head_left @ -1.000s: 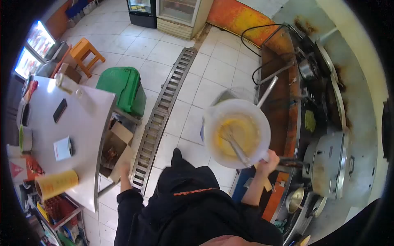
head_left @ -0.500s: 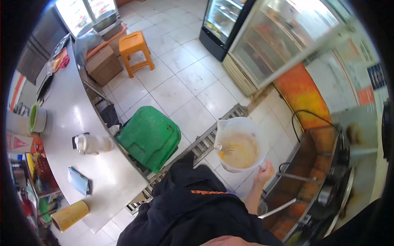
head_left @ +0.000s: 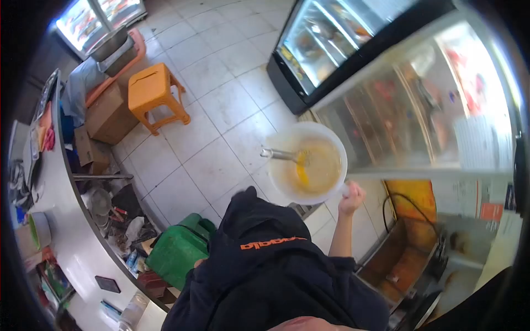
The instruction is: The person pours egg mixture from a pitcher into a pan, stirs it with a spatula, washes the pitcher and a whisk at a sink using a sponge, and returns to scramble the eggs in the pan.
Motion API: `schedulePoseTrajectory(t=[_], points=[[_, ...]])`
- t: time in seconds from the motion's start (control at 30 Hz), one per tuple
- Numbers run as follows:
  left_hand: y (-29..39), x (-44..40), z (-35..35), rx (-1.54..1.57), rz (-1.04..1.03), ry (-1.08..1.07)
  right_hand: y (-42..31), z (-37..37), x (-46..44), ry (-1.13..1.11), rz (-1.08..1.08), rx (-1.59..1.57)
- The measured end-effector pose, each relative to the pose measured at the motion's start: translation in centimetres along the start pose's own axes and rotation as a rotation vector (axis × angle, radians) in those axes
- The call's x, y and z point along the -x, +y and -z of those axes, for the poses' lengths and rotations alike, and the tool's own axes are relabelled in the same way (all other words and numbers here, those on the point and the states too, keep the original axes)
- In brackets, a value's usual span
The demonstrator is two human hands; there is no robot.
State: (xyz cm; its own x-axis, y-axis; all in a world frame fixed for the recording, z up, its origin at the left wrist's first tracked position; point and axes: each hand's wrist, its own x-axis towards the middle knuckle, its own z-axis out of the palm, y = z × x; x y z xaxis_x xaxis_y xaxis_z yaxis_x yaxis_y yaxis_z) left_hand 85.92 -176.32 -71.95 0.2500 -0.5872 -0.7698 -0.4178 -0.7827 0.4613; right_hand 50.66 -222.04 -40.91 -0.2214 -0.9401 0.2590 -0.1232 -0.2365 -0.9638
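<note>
My right hand (head_left: 351, 198) is closed around the handle of a translucent white plastic jug (head_left: 282, 185), held out in front of my body. Inside lies a pale brownish liquid (head_left: 322, 175) with a yellow, egg-like streak. A metal whisk (head_left: 282, 154) leans in the jug, its handle resting over the left rim and its wires in the liquid. Only a small part of my left hand (head_left: 199, 263) shows at my left side, by the green bin (head_left: 178, 251); its fingers are hidden.
A steel counter (head_left: 77, 220) runs along the left, with a phone (head_left: 107, 284) on it. An orange stool (head_left: 156, 96) and cardboard box (head_left: 110, 113) stand ahead on the tiled floor (head_left: 212, 160). Glass-door fridges (head_left: 386, 116) stand ahead right, a rusty cooking station (head_left: 406, 248) at lower right.
I have moved forward, so the fridges appear larger and the green bin has dropped lower left. The jug with the whisk is still in my right hand, now higher in view.
</note>
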Motion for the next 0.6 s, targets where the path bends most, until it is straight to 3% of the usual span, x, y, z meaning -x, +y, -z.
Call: schedulePoseTrajectory(t=[0.1,0.2,0.23,0.27,0.33,0.37,0.43,0.47,0.5,0.53,0.6], points=[[5.3,-5.0,4.1,0.084,-0.008,0.086,4.0,-11.9,-13.3,-0.150,0.077,-0.109],[10.0,-11.2,9.7,0.085,-0.156,0.227,8.3,-23.6,-24.1,-0.264,0.106,-0.241],[12.8,-14.2,13.4,-0.144,-0.080,0.163,9.3,-27.5,-27.5,-0.263,0.109,-0.277],[15.1,-16.3,17.4,-0.153,-0.079,0.172,9.0,-30.8,-30.2,-0.326,0.058,-0.261],[21.9,-24.7,25.9,0.191,-0.078,0.218,10.5,-36.8,-35.5,-0.295,0.106,-0.205],[25.2,-31.3,30.7,0.148,-0.041,0.055,11.4,-39.3,-38.7,-0.269,0.126,-0.114],[35.1,-45.3,39.1,-0.192,0.078,0.163,12.2,-44.5,-44.3,-0.117,-0.090,-0.185],[41.2,-51.7,43.6,-0.217,0.062,0.219,12.5,-46.5,-47.5,-0.136,-0.091,-0.208],[48.2,-57.0,48.1,-0.207,-0.003,0.286,13.5,-47.8,-50.6,-0.143,-0.097,-0.238],[55.3,-60.4,53.1,-0.211,-0.234,0.336,13.7,-48.8,-53.5,-0.176,-0.204,-0.152],[70.5,-65.6,61.5,-0.152,-0.280,0.373,14.8,-52.9,-59.2,-0.003,-0.224,-0.109]])
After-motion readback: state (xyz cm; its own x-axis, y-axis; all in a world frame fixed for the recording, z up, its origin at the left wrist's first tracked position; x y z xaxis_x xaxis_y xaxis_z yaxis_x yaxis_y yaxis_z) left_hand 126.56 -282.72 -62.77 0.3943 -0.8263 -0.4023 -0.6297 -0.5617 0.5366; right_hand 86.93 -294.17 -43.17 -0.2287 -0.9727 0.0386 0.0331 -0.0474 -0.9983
